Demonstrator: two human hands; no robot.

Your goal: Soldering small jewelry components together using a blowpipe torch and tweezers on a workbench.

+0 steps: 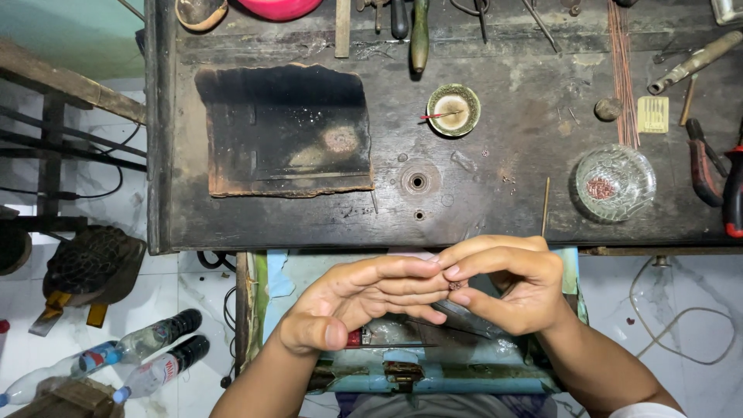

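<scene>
Bench: dark, scarred wooden workbench (495,217) fills the upper half of the view, above a pale tiled floor.
Left hand (360,298): fingers stretched out flat and close together, tips meeting the other hand; it grips nothing that I can see.
Right hand (515,286): curled, thumb and forefinger pinched on a tiny reddish piece (455,287), held in front of the bench edge over an open turquoise drawer (402,371).
Tiny piece: too small to tell what it is.
On the bench: scorched black board (282,128) at left, small round dish (453,110) with a red-tipped stick, glass bowl (615,183) holding reddish bits at right.
Far right: red-handled pliers (716,174), bundle of copper wires (621,73).
Floor, left: plastic bottles (116,360) lying down.
</scene>
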